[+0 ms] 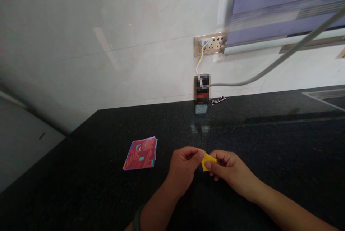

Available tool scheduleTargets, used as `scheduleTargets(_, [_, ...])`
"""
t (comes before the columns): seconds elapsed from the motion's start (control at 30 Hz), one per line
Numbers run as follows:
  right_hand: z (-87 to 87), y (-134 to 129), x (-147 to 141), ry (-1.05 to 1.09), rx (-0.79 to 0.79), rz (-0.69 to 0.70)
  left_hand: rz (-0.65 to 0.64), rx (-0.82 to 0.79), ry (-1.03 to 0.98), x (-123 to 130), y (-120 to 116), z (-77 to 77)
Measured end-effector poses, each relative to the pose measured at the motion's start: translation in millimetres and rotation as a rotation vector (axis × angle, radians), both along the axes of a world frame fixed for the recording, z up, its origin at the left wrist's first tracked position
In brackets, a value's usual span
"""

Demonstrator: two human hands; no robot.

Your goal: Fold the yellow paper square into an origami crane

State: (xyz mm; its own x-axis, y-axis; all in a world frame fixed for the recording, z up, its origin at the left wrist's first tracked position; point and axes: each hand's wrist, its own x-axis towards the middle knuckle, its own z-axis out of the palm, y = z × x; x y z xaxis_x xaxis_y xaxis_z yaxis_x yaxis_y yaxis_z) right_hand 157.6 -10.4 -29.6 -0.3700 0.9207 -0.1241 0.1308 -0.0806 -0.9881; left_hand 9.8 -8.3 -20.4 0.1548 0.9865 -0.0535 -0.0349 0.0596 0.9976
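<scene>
A small piece of folded yellow paper (206,159) is held between both hands above the dark countertop. My left hand (185,166) pinches its upper left corner between thumb and fingers. On the other side, my right hand (228,169) is closed on the paper, the thumb lying over its lower right part. The fingers behind the paper are partly hidden. To the left of my hands lies a small stack of coloured sheets (141,153), with a red patterned one on top.
The black speckled countertop (113,130) meets a pale tiled wall. Against the wall stands a phone-like device (202,89), blurred out, with a beaded strand (218,100) beside it. Above are a socket panel (215,44) and a grey cable (258,76). A metal-edged recess (320,98) is at right.
</scene>
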Motion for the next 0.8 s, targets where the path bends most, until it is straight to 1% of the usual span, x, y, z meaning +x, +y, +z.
scheduleTargets(0.1, [-2.2, -0.8, -0.2, -0.064, 0.04, 0.016, 0.036, 0.059, 0.111, 0.8, -0.7, 1.0])
scheduleTargets(0.2, [-0.8, -2.5, -0.7, -0.103, 0.086, 0.045, 0.034, 0.108, 0.213, 0.5, -0.9, 1.8])
scheduleTargets(0.37, [5.2, -3.3, 0.3, -0.182, 0.256, 0.034, -0.024, 0.163, 0.296, -2.4, -0.7, 1.8])
scheduleTargets(0.4, [5.4, -2.9, 0.7, -0.191, 0.266, 0.031, -0.04, 0.163, 0.307, -2.9, -0.6, 1.9])
scheduleTargets(0.47, [4.4, -1.9, 1.4, -0.165, 0.222, 0.029, -0.065, 0.15, 0.323, -3.4, -0.3, 2.5])
scheduleTargets(0.6, [3.0, 0.7, 2.4, -0.045, 0.086, -0.039, -0.082, 0.104, 0.332, -2.7, -0.4, 2.0])
scheduleTargets(0.7, [4.7, 2.6, 3.6, -0.011, 0.044, -0.043, -0.076, 0.155, 0.386, -1.3, -1.4, -2.2])
scheduleTargets(0.8, [6.2, 4.1, 5.0, 0.032, 0.021, -0.067, -0.097, 0.18, 0.379, 0.2, -2.9, -6.9])
